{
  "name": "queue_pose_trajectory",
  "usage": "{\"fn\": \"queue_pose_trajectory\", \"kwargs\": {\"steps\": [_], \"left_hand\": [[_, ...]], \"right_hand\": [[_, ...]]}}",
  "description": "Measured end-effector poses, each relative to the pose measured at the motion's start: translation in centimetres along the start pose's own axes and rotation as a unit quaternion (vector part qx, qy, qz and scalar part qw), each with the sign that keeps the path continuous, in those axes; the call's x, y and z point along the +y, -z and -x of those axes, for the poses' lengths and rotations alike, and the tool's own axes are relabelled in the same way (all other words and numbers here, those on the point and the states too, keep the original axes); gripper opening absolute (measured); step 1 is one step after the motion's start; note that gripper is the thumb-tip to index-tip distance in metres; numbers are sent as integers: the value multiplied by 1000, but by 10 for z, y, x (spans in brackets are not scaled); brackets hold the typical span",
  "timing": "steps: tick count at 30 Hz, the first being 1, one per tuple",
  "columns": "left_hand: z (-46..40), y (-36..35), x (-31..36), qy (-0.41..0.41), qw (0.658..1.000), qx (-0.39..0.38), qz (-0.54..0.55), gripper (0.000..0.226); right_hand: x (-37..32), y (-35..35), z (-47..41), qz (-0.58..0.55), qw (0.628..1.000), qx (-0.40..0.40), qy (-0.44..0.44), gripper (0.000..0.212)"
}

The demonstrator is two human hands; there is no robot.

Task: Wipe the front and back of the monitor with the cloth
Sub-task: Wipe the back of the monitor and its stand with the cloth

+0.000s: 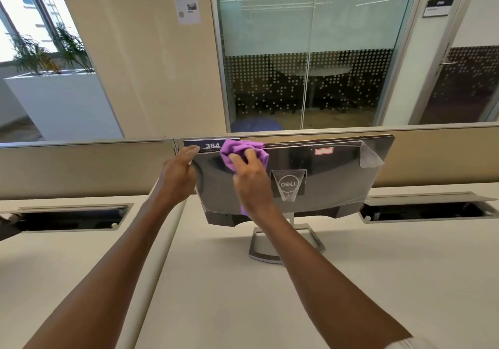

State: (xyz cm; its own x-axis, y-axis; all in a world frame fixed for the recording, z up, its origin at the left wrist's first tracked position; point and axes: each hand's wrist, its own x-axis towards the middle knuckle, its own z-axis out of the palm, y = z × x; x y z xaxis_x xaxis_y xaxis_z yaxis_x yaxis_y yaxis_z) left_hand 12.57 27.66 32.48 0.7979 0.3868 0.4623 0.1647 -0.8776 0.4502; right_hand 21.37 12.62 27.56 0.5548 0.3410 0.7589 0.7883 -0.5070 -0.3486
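Observation:
A grey Dell monitor (332, 176) stands on the white desk with its back panel facing me; the screen side is hidden. Clear plastic film covers the back and peels loose at the top right corner. My right hand (251, 178) presses a purple cloth (237, 150) against the upper left part of the back panel. My left hand (178, 170) grips the monitor's top left corner, fingers over the edge. The silver stand (286, 243) rests on the desk below my right forearm.
A beige partition (81, 168) with a "384" label (212, 145) runs just behind the monitor. Open cable trays are cut into the desk at left (73, 216) and right (429, 209). Beyond are a glass-walled room and a white planter (62, 100).

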Motion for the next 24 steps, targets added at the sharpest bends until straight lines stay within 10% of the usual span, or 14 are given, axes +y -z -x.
{"fn": "queue_pose_trajectory", "kwargs": {"steps": [24], "left_hand": [[-8,19,0,35,990,-32,129,46]], "right_hand": [[-22,-36,40,38,992,-118,25,43]]}}
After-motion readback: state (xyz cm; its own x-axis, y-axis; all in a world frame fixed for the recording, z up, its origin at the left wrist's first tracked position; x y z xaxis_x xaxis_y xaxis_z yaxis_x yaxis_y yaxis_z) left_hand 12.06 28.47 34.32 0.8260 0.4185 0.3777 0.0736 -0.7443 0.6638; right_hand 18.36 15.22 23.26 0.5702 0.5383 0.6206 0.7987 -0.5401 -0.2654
